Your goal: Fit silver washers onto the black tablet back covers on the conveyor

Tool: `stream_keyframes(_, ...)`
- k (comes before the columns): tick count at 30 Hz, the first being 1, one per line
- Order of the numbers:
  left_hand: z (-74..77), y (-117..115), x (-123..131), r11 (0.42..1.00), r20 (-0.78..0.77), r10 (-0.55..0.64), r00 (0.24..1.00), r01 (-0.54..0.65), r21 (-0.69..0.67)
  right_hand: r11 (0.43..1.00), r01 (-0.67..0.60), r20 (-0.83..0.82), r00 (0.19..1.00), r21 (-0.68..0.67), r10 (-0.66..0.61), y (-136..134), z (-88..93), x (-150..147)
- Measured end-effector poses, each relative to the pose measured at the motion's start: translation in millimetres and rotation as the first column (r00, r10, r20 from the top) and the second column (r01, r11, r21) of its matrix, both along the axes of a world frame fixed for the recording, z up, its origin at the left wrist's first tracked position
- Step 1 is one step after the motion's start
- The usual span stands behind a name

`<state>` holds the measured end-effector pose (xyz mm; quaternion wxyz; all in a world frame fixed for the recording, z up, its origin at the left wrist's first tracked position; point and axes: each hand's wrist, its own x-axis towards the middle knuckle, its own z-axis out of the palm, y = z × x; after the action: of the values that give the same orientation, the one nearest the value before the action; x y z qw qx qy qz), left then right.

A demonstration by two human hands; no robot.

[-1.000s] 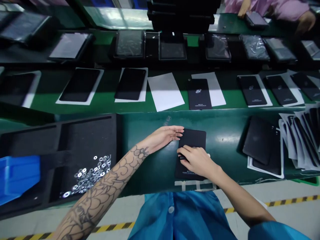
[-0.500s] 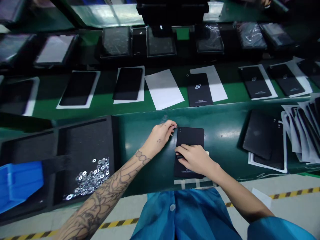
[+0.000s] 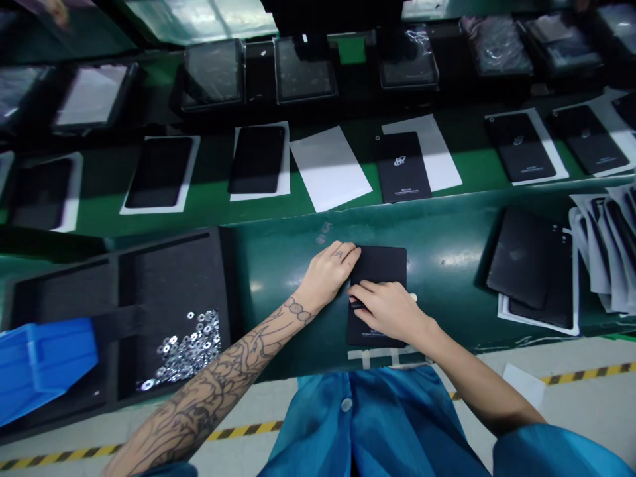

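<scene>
A black tablet back cover (image 3: 382, 262) with small pale print near its lower edge lies flat on the green bench. My left hand (image 3: 328, 273) is at its upper left corner, fingers curled down onto it; whatever is under the fingertips is hidden. Over the middle of the cover rests my right hand (image 3: 390, 308), closed around a slim black tool (image 3: 356, 304), most of which the palm hides. To the left, many small shiny metal rings (image 3: 191, 351) are heaped in a black tray (image 3: 169, 275).
A blue scoop-like bin (image 3: 47, 364) sits at the far left. On the right are stacked black covers (image 3: 521, 258) and paper-wrapped pieces (image 3: 603, 245). Behind, a raised green shelf carries covers on white sheets (image 3: 330, 169), with film-wrapped screens (image 3: 305, 69) farther back.
My left hand has moved slightly right and turned over onto the cover's corner, hiding the small shiny piece its fingertips pinched before. My right hand stays on the cover. The view has shifted slightly.
</scene>
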<state>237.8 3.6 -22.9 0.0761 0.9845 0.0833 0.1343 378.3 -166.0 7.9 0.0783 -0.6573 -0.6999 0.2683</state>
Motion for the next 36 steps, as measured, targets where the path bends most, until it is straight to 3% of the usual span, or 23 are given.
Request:
stream_keyframes(4,-7.0,0,-11,0.998,0.038,-0.006,0.999,0.008,-0.056,1.0,-0.004,-0.015,1.0,0.001,0.004,0,0.2,-1)
stream_keyframes(7,-10.7,-3,-15,0.977,0.103,0.101,0.99,-0.079,-0.199,1.0,0.002,-0.023,1.0,-0.003,-0.002,1,0.4,-1)
stream_keyframes(12,-4.1,-5,-3,0.825,0.042,0.352,0.935,-0.289,-0.486,1.0,-0.003,-0.022,1.0,-0.004,0.003,1,0.0,-1)
stream_keyframes(18,7.7,7,18,0.722,-0.119,0.396,0.91,-0.389,-0.572,0.998,0.036,-0.038,0.999,0.057,-0.034,-4,-0.3,0)
stream_keyframes(22,16.3,16,24,0.668,-0.17,0.365,0.915,-0.384,-0.638,0.967,0.201,-0.128,0.975,0.153,-0.183,-39,-4.4,4)
stream_keyframes(24,19.4,21,27,0.682,-0.181,0.327,0.928,-0.364,-0.634,0.909,0.357,-0.156,0.931,0.215,-0.329,-70,-10.7,8)
stream_keyframes(27,21.5,27,31,0.727,-0.2,0.277,0.94,-0.341,-0.596,0.755,0.568,-0.081,0.813,0.327,-0.576,-118,-26.6,20)
stream_keyframes(30,21.8,30,36,0.798,-0.193,0.23,0.954,-0.298,-0.523,0.525,0.725,0.085,0.55,0.445,-0.831,-150,-45.3,34)
stream_keyframes(32,22.1,32,39,0.842,-0.184,0.195,0.963,-0.26,-0.473,0.399,0.774,0.17,0.364,0.492,-0.916,-158,-55.6,41)
stream_keyframes(34,22.8,33,41,0.864,-0.185,0.166,0.969,-0.233,-0.446,0.342,0.791,0.212,0.27,0.507,-0.939,-157,-62.4,44)
stream_keyframes(36,23.7,36,43,0.869,-0.195,0.146,0.97,-0.219,-0.444,0.315,0.804,0.211,0.239,0.504,-0.948,-153,-65.5,44)
